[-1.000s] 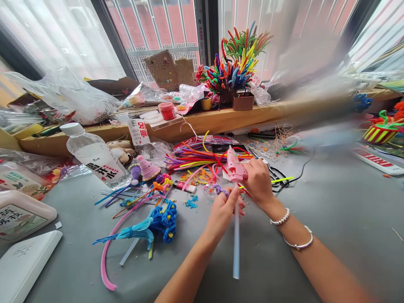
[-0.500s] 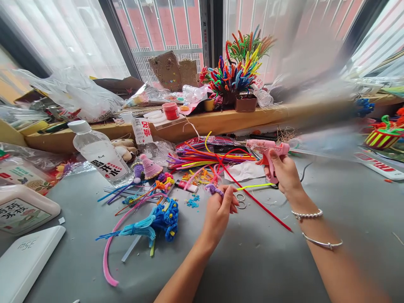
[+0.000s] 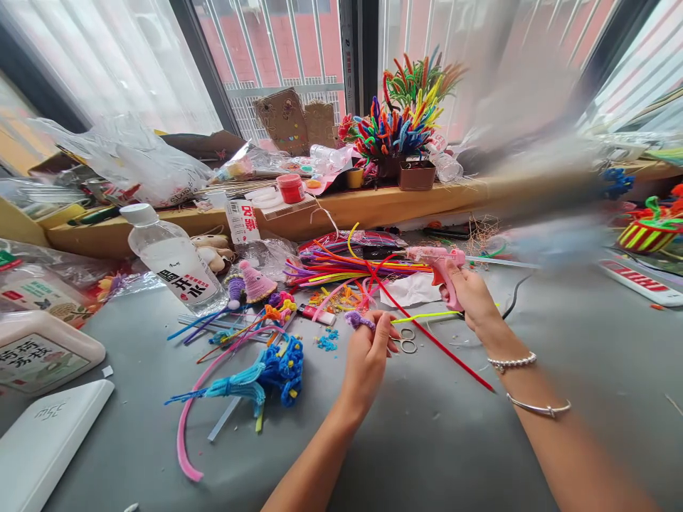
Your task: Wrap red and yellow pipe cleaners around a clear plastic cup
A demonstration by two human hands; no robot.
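Note:
My left hand (image 3: pixel 372 343) is closed around a yellow-green pipe cleaner (image 3: pixel 427 315), which sticks out to the right. A small purple fuzzy piece (image 3: pixel 357 321) shows at the same hand's upper left; how it is attached is hidden. A pink hot glue gun (image 3: pixel 438 262) is gripped in my right hand (image 3: pixel 472 295), its nozzle turned left and a clear glue stick (image 3: pixel 494 262) out of its back. Scissors (image 3: pixel 408 345) lie just beside my left fingers. Crossing behind the yellow-green one is a long red pipe cleaner (image 3: pixel 435 338).
A heap of coloured pipe cleaners (image 3: pixel 331 264) lies ahead on the grey table (image 3: pixel 427 441). Blue pipe-cleaner flowers (image 3: pixel 282 373) are on the left, near a water bottle (image 3: pixel 176 263) and a white box (image 3: pixel 64 434). Potted pipe-cleaner plants (image 3: pixel 398 135) stand on the sill.
My right hand has moved slightly left with the glue gun. My left hand keeps its hold on the yellow-green pipe cleaner, nearly in place.

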